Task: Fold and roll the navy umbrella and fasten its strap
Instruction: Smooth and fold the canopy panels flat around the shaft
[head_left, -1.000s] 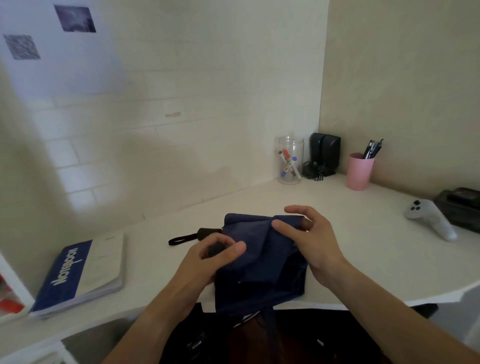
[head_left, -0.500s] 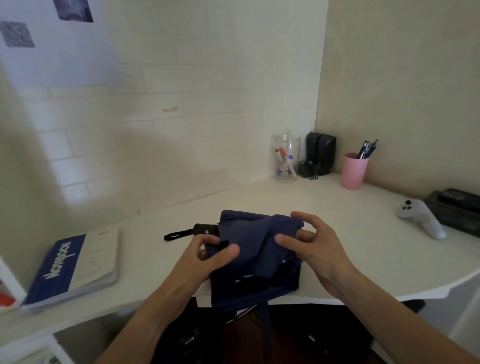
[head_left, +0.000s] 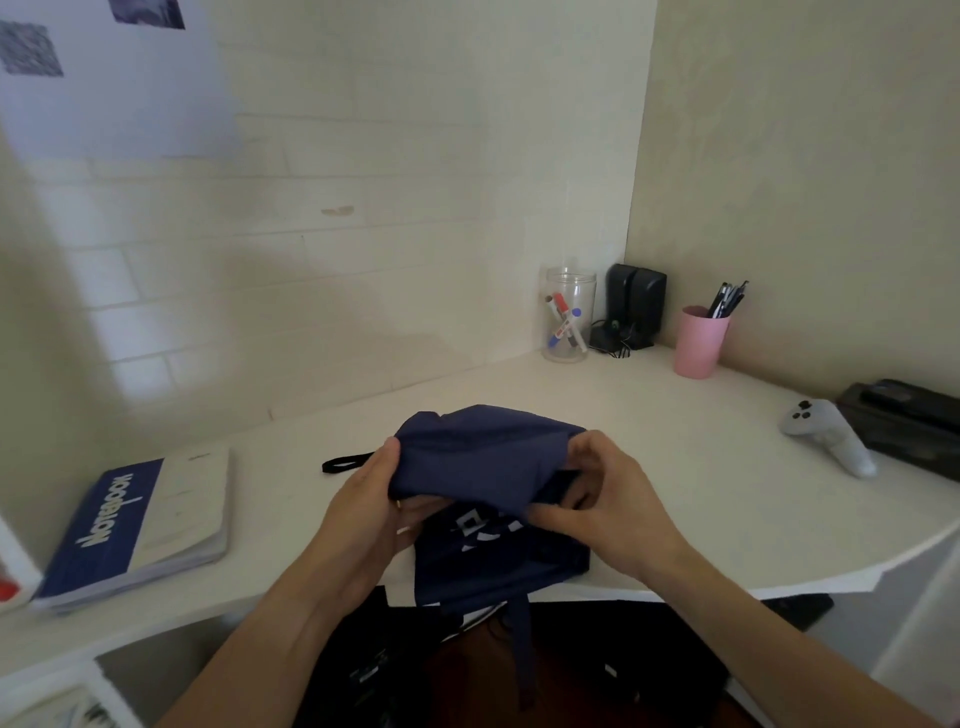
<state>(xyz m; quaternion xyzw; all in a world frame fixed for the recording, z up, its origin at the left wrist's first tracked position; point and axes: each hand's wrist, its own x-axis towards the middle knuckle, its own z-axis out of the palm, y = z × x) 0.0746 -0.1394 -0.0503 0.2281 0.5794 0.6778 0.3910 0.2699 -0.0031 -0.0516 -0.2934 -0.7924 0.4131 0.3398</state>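
The navy umbrella (head_left: 483, 462) lies collapsed at the front edge of the white desk (head_left: 675, 467), its loose fabric bunched between my hands. My left hand (head_left: 371, 512) grips the fabric on the left side, thumb on top. My right hand (head_left: 608, 499) pinches a fold of the canopy on the right. A black wrist loop (head_left: 343, 462) sticks out to the left behind my left hand. White print shows on the lower fabric, and a narrow navy strap (head_left: 522, 649) hangs down over the desk edge. The handle is hidden.
A blue and white notebook (head_left: 135, 525) lies at the left. At the back corner stand a clear jar of markers (head_left: 567, 314), black speakers (head_left: 636, 306) and a pink pen cup (head_left: 700, 343). A white controller (head_left: 828, 434) and a black device (head_left: 909, 421) sit at the right.
Both hands have lifted a fold of fabric and pulled it over the top of the umbrella. The handle is now covered, and the white print on the lower fabric has come into view.
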